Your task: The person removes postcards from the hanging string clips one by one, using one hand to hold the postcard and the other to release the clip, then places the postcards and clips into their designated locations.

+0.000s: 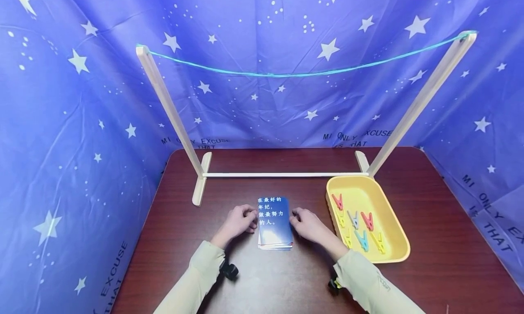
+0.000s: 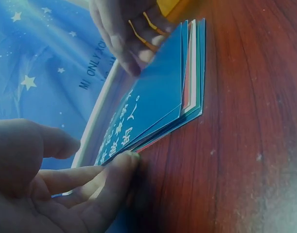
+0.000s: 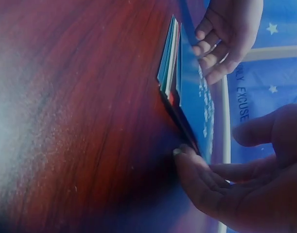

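A small stack of cards (image 1: pixel 275 232) lies on the table, its blue top card printed with white Chinese characters. My left hand (image 1: pixel 240 219) is at the stack's left edge, fingers loosely bent, with fingertips right by the card edges. Across from it, my right hand (image 1: pixel 308 224) sits by the right edge in a similar pose. In the left wrist view, the left thumb stands apart from the fingers and the stack (image 2: pixel 153 87) shows blue, white, red and green edges. The right wrist view shows the right thumb raised away from the cards (image 3: pixel 189 73) too.
Behind the cards stands a wooden frame, its left post (image 1: pixel 169 109) and right post (image 1: pixel 423 102) joined by a sagging teal string (image 1: pixel 270 74) and a low white bar (image 1: pixel 286 174). A yellow tray (image 1: pixel 395 227) at right holds several clothespins (image 1: pixel 362 240). Starry blue cloth (image 1: pixel 254 118) surrounds the table.
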The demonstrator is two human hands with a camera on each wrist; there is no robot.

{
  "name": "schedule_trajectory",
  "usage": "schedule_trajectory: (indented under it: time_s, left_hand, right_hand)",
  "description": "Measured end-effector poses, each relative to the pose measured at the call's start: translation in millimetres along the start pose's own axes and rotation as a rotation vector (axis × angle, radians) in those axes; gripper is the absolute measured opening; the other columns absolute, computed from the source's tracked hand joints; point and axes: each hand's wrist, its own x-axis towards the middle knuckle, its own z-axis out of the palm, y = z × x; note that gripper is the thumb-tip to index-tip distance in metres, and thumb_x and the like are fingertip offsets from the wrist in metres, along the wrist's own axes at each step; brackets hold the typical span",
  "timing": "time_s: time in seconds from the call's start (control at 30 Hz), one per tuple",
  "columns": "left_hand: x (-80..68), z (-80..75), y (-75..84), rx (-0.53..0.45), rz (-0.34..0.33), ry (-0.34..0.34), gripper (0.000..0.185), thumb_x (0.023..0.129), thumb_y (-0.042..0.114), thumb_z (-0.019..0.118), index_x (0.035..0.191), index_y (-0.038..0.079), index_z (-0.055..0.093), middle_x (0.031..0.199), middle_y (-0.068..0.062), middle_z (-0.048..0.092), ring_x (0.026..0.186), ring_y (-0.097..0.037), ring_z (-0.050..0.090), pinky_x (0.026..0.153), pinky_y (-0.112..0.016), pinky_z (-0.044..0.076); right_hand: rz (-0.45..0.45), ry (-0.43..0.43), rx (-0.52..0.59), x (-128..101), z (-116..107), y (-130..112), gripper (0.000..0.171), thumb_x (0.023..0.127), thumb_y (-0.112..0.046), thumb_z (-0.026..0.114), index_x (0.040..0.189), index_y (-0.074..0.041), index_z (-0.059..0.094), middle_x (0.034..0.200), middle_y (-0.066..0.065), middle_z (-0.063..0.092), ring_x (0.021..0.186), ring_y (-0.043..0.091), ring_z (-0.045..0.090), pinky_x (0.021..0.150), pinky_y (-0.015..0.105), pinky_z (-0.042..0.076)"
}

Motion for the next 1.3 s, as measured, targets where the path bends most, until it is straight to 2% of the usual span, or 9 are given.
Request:
schedule_trajectory:
  time_s: [0.17, 0.3, 0.57, 0.7, 0.9, 1.13, 1.3]
  left_hand:
    - [3.7, -1.7, 2.2, 0.12, 0.025, -0.024, 0.04, 0.102, 0.009, 0.059, 0.138, -0.009, 0.059, 0.088, -0.015, 0.072, 0.066, -0.019, 0.07, 0.06, -0.031, 0.061]
    - [3.9, -1.3, 4.4, 0.166, 0.03, -0.045, 0.043, 0.103, 0.009, 0.058, 0.142, -0.008, 0.056, 0.087, -0.013, 0.072, 0.066, -0.017, 0.069, 0.06, -0.03, 0.059]
    - [-1.1, 4.5, 5.2, 0.071, -0.001, -0.017, 0.04, 0.099, 0.004, 0.058, 0.133, -0.016, 0.057, 0.096, -0.02, 0.072, 0.08, -0.028, 0.074, 0.07, -0.033, 0.063]
    - [-3.0, 8.9, 3.7, 0.059, -0.005, -0.02, 0.039, 0.099, 0.005, 0.058, 0.131, -0.018, 0.058, 0.098, -0.021, 0.071, 0.081, -0.028, 0.074, 0.071, -0.033, 0.063]
    - [-3.6, 9.4, 5.3, -0.015, -0.017, 0.001, 0.044, 0.097, 0.001, 0.055, 0.136, -0.018, 0.054, 0.105, -0.023, 0.069, 0.09, -0.029, 0.071, 0.075, -0.035, 0.064]
    - [-2.6, 11.4, 4.5, -0.038, 0.002, -0.022, 0.049, 0.096, 0.001, 0.054, 0.14, -0.019, 0.05, 0.114, -0.026, 0.066, 0.093, -0.03, 0.069, 0.073, -0.036, 0.064]
    - [-2.5, 12.3, 3.0, -0.115, -0.032, -0.025, 0.048, 0.098, -0.001, 0.052, 0.142, -0.019, 0.047, 0.122, -0.03, 0.062, 0.094, -0.027, 0.065, 0.077, -0.039, 0.064]
  right_hand:
    - [-0.016, 0.012, 0.02, 9, 8, 3, 0.04, 0.099, -0.009, 0.057, 0.131, 0.015, 0.06, 0.118, 0.029, 0.068, 0.114, 0.042, 0.063, 0.103, 0.057, 0.048]
    - [-0.018, 0.031, 0.044, 10, 10, 4, 0.042, 0.098, -0.009, 0.058, 0.133, 0.014, 0.059, 0.118, 0.027, 0.067, 0.113, 0.04, 0.062, 0.102, 0.057, 0.048]
    - [0.016, 0.047, 0.075, -4, 10, 0, 0.041, 0.097, -0.012, 0.064, 0.125, 0.017, 0.061, 0.093, 0.011, 0.063, 0.098, 0.031, 0.063, 0.096, 0.052, 0.052]
    - [0.002, 0.053, 0.062, -8, 12, -5, 0.04, 0.096, -0.012, 0.065, 0.123, 0.017, 0.062, 0.092, 0.009, 0.063, 0.095, 0.029, 0.061, 0.094, 0.051, 0.051]
    - [0.023, 0.085, 0.091, -3, 10, -1, 0.041, 0.098, -0.014, 0.064, 0.126, 0.016, 0.062, 0.101, 0.016, 0.066, 0.099, 0.032, 0.064, 0.096, 0.054, 0.051]
    - [-0.042, 0.102, 0.124, 6, 15, 5, 0.042, 0.097, -0.011, 0.065, 0.127, 0.018, 0.061, 0.104, 0.019, 0.067, 0.099, 0.032, 0.062, 0.093, 0.05, 0.052]
    - [-0.036, 0.113, 0.135, 2, 15, 4, 0.042, 0.097, -0.01, 0.066, 0.127, 0.018, 0.061, 0.103, 0.018, 0.066, 0.098, 0.03, 0.06, 0.093, 0.05, 0.051]
